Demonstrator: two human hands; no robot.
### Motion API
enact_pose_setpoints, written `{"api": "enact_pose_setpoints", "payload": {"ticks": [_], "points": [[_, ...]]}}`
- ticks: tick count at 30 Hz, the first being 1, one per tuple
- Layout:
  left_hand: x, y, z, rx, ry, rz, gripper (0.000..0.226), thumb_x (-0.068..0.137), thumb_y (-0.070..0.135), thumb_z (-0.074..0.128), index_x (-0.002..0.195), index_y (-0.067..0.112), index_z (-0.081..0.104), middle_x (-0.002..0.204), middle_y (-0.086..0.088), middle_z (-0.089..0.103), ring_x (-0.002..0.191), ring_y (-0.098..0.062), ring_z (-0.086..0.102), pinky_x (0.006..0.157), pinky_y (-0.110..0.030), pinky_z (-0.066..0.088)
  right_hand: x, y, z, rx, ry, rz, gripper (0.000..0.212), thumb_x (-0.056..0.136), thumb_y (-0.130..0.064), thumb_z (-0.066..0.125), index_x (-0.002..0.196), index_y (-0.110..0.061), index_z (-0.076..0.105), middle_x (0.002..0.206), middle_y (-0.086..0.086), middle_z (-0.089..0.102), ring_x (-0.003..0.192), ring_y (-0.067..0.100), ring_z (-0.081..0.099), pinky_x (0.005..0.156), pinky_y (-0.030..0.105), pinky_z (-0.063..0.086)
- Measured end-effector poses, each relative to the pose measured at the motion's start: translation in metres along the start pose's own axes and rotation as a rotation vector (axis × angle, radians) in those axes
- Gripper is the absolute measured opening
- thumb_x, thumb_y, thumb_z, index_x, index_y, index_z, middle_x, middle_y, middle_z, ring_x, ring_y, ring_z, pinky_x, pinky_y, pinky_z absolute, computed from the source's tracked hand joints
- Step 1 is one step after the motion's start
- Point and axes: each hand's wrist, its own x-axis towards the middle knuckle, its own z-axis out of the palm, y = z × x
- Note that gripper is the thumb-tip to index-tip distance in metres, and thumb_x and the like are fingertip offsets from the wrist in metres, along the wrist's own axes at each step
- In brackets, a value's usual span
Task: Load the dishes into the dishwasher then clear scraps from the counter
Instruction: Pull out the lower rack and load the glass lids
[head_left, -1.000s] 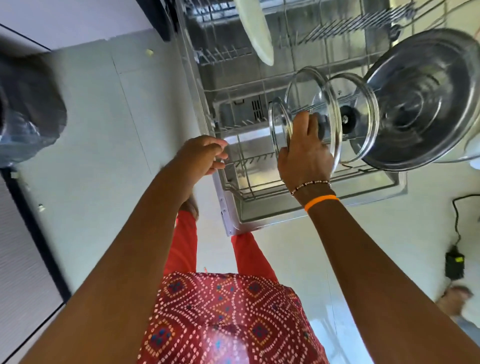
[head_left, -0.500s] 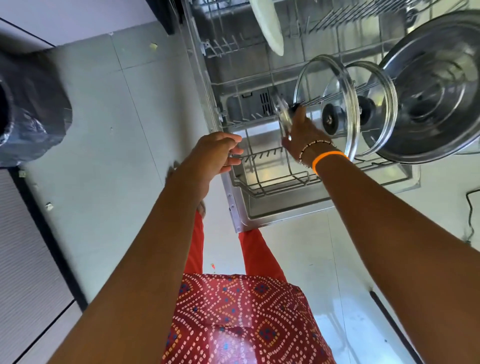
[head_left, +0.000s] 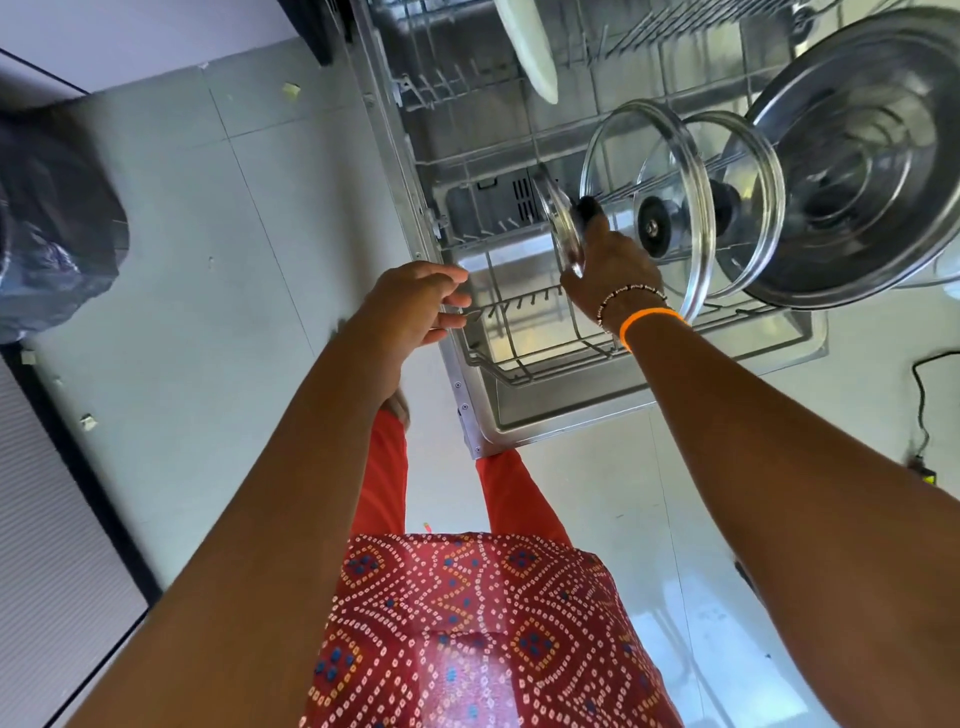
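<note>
Over the pulled-out lower rack (head_left: 524, 364) of the open dishwasher (head_left: 649, 415), both hands at work. Right hand (head_left: 610, 270) curled round the black knob of a small glass lid (head_left: 558, 228), lid held on edge, nearly upright, at the left end of a row of lids. Just to its right, standing on edge in the rack: a larger glass lid (head_left: 613, 156), a second glass lid (head_left: 753, 156) behind it, then a big steel lid (head_left: 857, 171) at the far right. Cannot tell whether the small lid already touches the rack tines. Beaded bracelet and orange band (head_left: 649, 317) on the right wrist. Left hand (head_left: 415, 306) at the rack's near left corner, fingers loosely bent and touching the wire rim, holding nothing. Farther back, a pale plate (head_left: 530, 52) upright in the rack. On the tiled floor (head_left: 208, 260) to the left, a black bin bag (head_left: 52, 228) and a few small scraps (head_left: 292, 90).
</note>
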Motion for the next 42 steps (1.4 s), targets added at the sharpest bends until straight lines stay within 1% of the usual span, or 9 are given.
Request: {"api": "enact_pose_setpoints", "payload": {"ticks": [3, 9, 15, 21, 24, 26, 33, 37, 42], "points": [[0.003, -0.003, -0.001, 0.018, -0.015, -0.004, 0.029, 0.099, 0.01, 0.037, 0.12, 0.011, 0.058, 0.105, -0.002, 0.061, 0.091, -0.016, 0.061, 0.078, -0.018, 0.045, -0.005, 0.0, 0.001, 0.006, 0.066, 0.038, 0.065, 0.089, -0.023, 0.053, 0.145, -0.016, 0.022, 0.117, 0.02, 0.057, 0.11, 0.038, 0.054, 0.089, 0.042, 0.044], [0.006, -0.01, -0.001, -0.002, -0.054, -0.019, 0.029, 0.1, 0.013, 0.037, 0.121, 0.01, 0.056, 0.105, -0.002, 0.061, 0.077, -0.008, 0.061, 0.07, -0.015, 0.047, -0.029, -0.001, 0.012, 0.051, 0.134, 0.167, 0.042, 0.089, -0.023, 0.054, 0.125, -0.005, 0.041, 0.113, 0.021, 0.059, 0.105, 0.04, 0.057, 0.084, 0.041, 0.047], [0.011, -0.01, 0.008, 0.025, -0.037, -0.02, 0.026, 0.099, 0.01, 0.038, 0.115, 0.01, 0.058, 0.106, -0.005, 0.061, 0.078, -0.01, 0.06, 0.076, -0.02, 0.046, -0.001, -0.003, 0.006, 0.151, -0.089, 0.195, 0.056, 0.087, -0.03, 0.061, 0.13, -0.003, 0.038, 0.126, 0.02, 0.052, 0.12, 0.035, 0.049, 0.096, 0.04, 0.042], [0.005, -0.012, 0.006, 0.005, -0.012, -0.026, 0.03, 0.1, 0.012, 0.035, 0.122, 0.006, 0.055, 0.107, -0.005, 0.059, 0.075, -0.009, 0.059, 0.072, -0.018, 0.045, 0.007, -0.008, -0.016, 0.352, -0.268, 0.265, 0.048, 0.083, -0.019, 0.067, 0.123, -0.001, 0.048, 0.114, 0.019, 0.06, 0.103, 0.034, 0.062, 0.091, 0.044, 0.051], [-0.009, -0.015, 0.001, -0.068, -0.036, -0.029, 0.031, 0.1, 0.012, 0.036, 0.125, 0.005, 0.054, 0.112, -0.009, 0.061, 0.081, -0.013, 0.065, 0.065, -0.014, 0.049, -0.01, -0.028, -0.031, 0.648, -0.31, 0.302, 0.01, 0.091, -0.014, 0.053, 0.083, -0.01, 0.051, 0.074, 0.01, 0.052, 0.057, 0.016, 0.057, 0.058, 0.024, 0.052], [-0.022, -0.013, -0.006, -0.106, -0.04, -0.018, 0.032, 0.1, 0.014, 0.037, 0.125, 0.004, 0.054, 0.117, -0.012, 0.06, 0.095, -0.02, 0.063, 0.064, -0.013, 0.05, -0.027, -0.047, -0.039, 0.814, -0.385, 0.327, 0.029, 0.095, -0.011, 0.044, 0.067, -0.015, 0.037, 0.063, 0.006, 0.038, 0.042, 0.01, 0.042, 0.04, 0.015, 0.039], [-0.084, 0.019, -0.056, -0.294, 0.136, -0.036, 0.028, 0.098, 0.019, 0.044, 0.12, 0.008, 0.057, 0.111, -0.007, 0.062, 0.097, -0.019, 0.059, 0.079, -0.02, 0.048, -0.113, -0.142, -0.068, 1.06, -0.45, 0.177, 0.03, 0.097, -0.01, 0.041, 0.068, -0.015, 0.039, 0.064, 0.003, 0.044, 0.054, 0.012, 0.041, 0.051, 0.018, 0.037], [-0.134, 0.039, -0.113, -0.45, 0.229, 0.105, 0.018, 0.094, 0.016, 0.045, 0.106, 0.013, 0.059, 0.086, 0.001, 0.06, 0.08, -0.014, 0.059, 0.071, -0.02, 0.048, -0.159, -0.208, -0.101, 1.215, -0.491, 0.155, 0.023, 0.095, -0.012, 0.045, 0.072, -0.017, 0.047, 0.068, 0.002, 0.05, 0.059, 0.012, 0.049, 0.058, 0.021, 0.043], [-0.193, 0.064, -0.209, -0.564, 0.264, 0.276, 0.015, 0.094, 0.021, 0.047, 0.099, 0.018, 0.061, 0.089, 0.003, 0.061, 0.079, -0.011, 0.061, 0.072, -0.02, 0.05, -0.199, -0.3, -0.168, 1.264, -0.432, -0.073, 0.024, 0.096, -0.011, 0.043, 0.075, -0.02, 0.051, 0.072, 0.0, 0.053, 0.064, 0.011, 0.051, 0.065, 0.021, 0.045]]}}
